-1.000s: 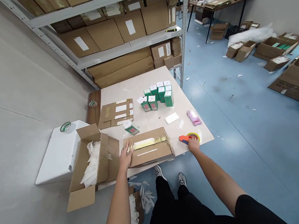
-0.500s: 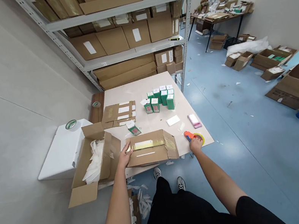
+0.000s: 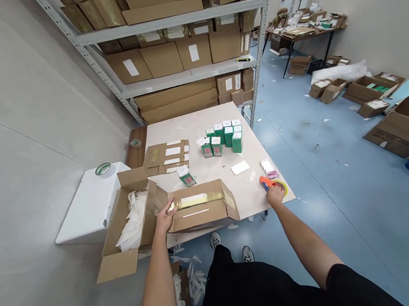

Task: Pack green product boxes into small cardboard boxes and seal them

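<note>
My left hand grips the left end of a closed cardboard box, its fingertips on the top edge. Clear tape and a white label run along the top of that box, which lies at the table's front edge. My right hand is closed around an orange tape dispenser carrying a yellow roll, at the table's front right corner. Behind the box, a green-and-white carton leans at a tilt. A white card lies between the box and the dispenser.
An open carton with white paper stands left, beside a white cabinet bearing a tape roll. Several green cartons and flattened cardboard occupy the table. Shelving stands behind; boxes line the floor right.
The cardboard box has slid slightly left with my left hand. My right hand and the tape dispenser have shifted a little right, away from the box. The view has shifted slightly.
</note>
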`<state>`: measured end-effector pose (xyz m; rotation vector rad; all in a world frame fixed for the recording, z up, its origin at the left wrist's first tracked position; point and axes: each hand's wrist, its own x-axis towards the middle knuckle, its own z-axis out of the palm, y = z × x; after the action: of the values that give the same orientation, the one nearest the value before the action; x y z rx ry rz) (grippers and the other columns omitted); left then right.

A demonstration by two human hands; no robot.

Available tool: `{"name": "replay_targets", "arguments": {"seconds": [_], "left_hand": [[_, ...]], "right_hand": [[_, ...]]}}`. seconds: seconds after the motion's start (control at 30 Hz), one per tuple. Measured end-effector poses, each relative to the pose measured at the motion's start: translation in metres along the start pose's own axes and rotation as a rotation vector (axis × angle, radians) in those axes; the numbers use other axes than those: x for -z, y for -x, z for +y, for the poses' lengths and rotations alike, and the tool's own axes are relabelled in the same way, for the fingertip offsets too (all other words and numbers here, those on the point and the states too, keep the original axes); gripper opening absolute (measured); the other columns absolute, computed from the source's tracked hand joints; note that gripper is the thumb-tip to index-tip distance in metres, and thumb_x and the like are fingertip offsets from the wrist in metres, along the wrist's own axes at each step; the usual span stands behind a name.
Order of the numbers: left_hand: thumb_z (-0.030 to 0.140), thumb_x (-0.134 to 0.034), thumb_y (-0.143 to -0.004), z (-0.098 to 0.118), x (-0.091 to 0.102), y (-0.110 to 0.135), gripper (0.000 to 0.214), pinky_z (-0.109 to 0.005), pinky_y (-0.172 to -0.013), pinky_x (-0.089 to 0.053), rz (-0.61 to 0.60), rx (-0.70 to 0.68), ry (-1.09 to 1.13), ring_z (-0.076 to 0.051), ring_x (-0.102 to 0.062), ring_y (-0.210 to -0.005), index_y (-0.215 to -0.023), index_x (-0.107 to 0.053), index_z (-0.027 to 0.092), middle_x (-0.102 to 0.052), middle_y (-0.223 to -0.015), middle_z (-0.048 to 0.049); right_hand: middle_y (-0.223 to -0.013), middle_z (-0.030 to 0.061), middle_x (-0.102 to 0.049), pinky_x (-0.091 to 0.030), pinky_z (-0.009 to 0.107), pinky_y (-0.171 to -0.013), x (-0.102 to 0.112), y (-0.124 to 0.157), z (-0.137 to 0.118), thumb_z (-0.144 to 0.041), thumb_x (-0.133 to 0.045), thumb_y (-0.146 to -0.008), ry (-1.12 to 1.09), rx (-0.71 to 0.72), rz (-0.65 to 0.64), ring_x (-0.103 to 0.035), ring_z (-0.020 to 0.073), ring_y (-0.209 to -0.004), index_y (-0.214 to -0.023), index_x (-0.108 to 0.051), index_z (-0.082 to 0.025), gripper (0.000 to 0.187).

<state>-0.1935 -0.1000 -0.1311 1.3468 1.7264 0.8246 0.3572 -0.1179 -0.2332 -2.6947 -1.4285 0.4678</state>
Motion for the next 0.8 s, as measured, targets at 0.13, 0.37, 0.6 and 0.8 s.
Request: {"name": "replay_targets", "arguments": {"seconds": [0.13, 0.37, 0.6, 0.8], "left_hand": [[0.034, -0.072, -0.087, 0.007, -0.018, -0.003, 0.062, -0.038, -0.126, -0.032, -0.026, -0.033, 0.008, -0.026, -0.048, -0.148, -0.147, -0.062, 0.019, -0.054, -0.156, -0.0075], [0.021, -0.066, -0.090, 0.037, -0.083, -0.005, 0.051, -0.033, -0.127, -0.031, 0.064, -0.073, -0.001, -0.023, -0.044, -0.151, -0.142, -0.067, 0.022, -0.053, -0.158, -0.0043], [0.018, -0.063, -0.092, 0.055, -0.127, -0.010, 0.050, -0.035, -0.125, -0.035, 0.151, -0.086, -0.032, -0.025, -0.047, -0.149, -0.142, -0.066, 0.021, -0.053, -0.158, -0.0057], [0.021, -0.058, -0.095, 0.055, -0.160, -0.005, 0.050, -0.033, -0.126, -0.033, 0.179, -0.096, -0.034, -0.022, -0.043, -0.151, -0.145, -0.063, 0.022, -0.048, -0.161, -0.0048]], "right_hand": [[-0.118, 0.0322, -0.067, -0.040, 0.054, -0.101, 0.009, 0.002, 0.011, -0.020, -0.046, -0.093, -0.109, 0.151, 0.226, -0.059, 0.0412, -0.115, -0.123, -0.070, -0.001, 0.042], [-0.105, 0.0164, -0.070, -0.046, 0.049, -0.100, 0.042, 0.014, 0.017, -0.026, -0.048, -0.096, -0.296, 0.499, 0.605, -0.059, 0.0335, -0.103, -0.117, -0.069, -0.015, 0.031], [-0.115, 0.0120, -0.071, -0.041, 0.053, -0.114, 0.102, 0.043, -0.007, -0.020, -0.048, -0.097, -0.456, 0.722, 0.758, -0.062, 0.0291, -0.115, -0.116, -0.070, -0.023, 0.029], [-0.111, 0.0104, -0.073, -0.055, 0.043, -0.096, 0.133, 0.076, -0.045, -0.030, -0.062, -0.095, -0.852, 0.817, 0.450, -0.066, 0.0271, -0.107, -0.111, -0.072, -0.023, 0.020]]}}
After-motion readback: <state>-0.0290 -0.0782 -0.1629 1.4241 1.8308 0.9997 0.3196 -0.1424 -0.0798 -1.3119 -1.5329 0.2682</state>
